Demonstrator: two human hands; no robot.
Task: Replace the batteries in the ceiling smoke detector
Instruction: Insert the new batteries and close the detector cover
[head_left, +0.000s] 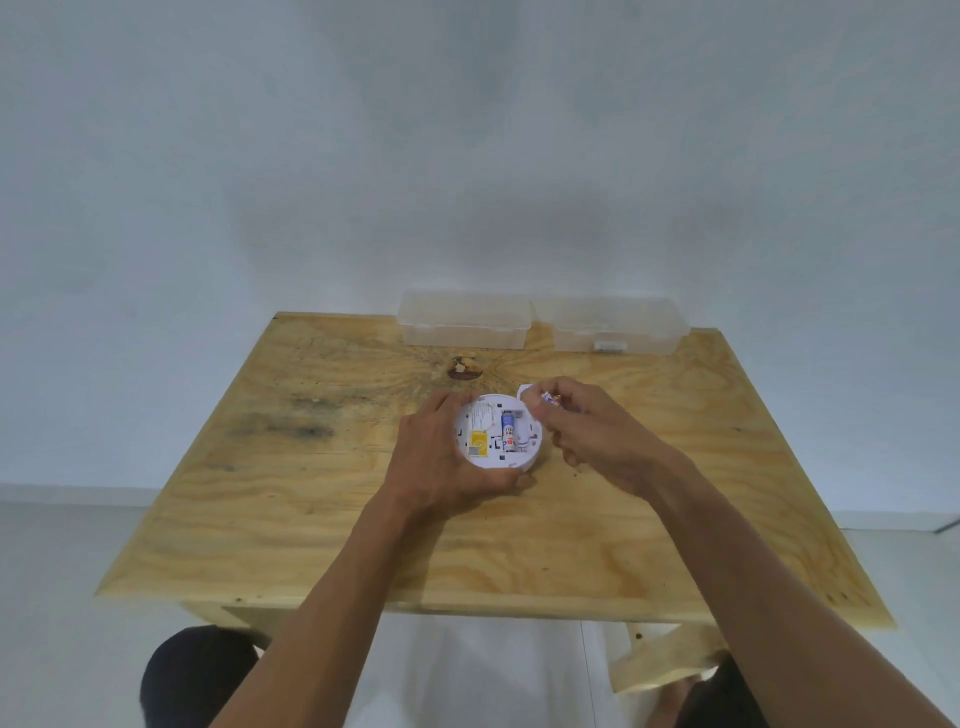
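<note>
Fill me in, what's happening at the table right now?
A person is working on a smoke detector lying open, back side up, on the wooden table. The left hand grips its rim to steady it. One battery sits in the compartment. The right hand pinches a second battery just beside the detector's far right edge, not yet seated. Two clear plastic boxes stand at the table's far edge.
</note>
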